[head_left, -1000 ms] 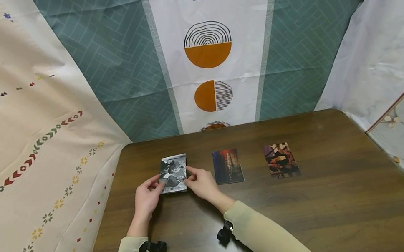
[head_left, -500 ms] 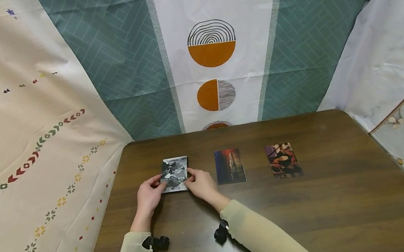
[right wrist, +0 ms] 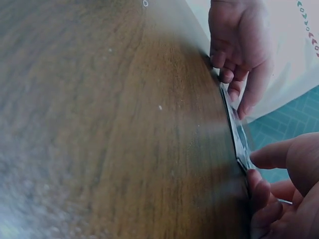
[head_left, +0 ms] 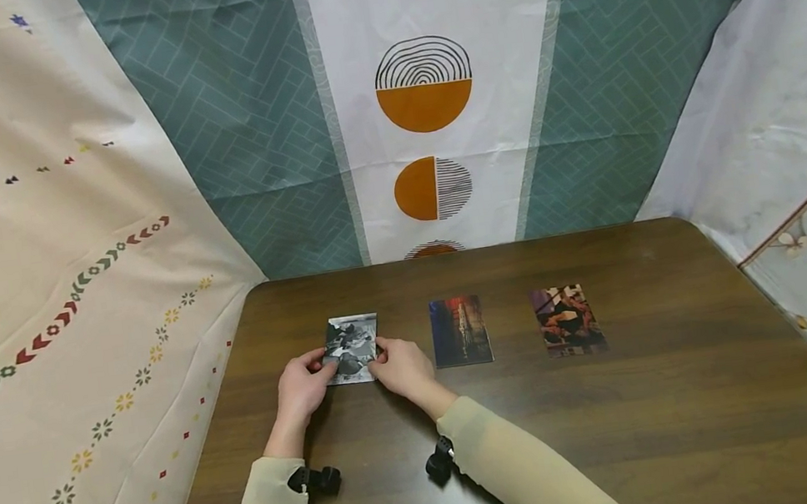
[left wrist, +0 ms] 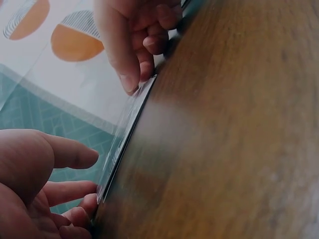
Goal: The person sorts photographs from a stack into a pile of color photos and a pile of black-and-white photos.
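Black-and-white photo (head_left: 351, 348), flat on table (head_left: 621, 427), edges pinched

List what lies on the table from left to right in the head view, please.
Left hand → black-and-white photo, held at its near corners by both hands → right hand → dark blue and red photo → reddish-brown photo.

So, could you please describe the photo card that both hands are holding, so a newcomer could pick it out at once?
On the dark brown wooden table, three photo cards lie in a row before the patterned curtain. The held one is the black-and-white photo card at the left end, pinched at its side edges by the left hand and right hand. Its neighbours, the red-and-blue card and the brownish card, are coloured and untouched.
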Tool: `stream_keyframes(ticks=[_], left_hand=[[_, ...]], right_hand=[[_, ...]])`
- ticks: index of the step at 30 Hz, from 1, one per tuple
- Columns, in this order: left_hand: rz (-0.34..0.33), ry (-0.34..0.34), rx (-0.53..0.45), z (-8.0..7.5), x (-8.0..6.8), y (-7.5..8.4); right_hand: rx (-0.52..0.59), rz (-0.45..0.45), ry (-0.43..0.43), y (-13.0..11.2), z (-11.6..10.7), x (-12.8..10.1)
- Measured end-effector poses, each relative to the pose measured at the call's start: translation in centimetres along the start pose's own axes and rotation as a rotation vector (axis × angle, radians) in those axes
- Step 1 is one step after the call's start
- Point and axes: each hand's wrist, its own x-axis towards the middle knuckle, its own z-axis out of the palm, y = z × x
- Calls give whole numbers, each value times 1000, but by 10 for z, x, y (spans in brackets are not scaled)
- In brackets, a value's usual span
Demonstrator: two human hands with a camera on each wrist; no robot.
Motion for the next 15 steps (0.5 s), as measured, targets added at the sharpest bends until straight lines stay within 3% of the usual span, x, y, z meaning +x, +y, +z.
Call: stream_keyframes(ticks=[15], left_hand=[[6,-31,-2,-1,0,-1]], right_hand=[[-5,20,-29,-1,-3,2]])
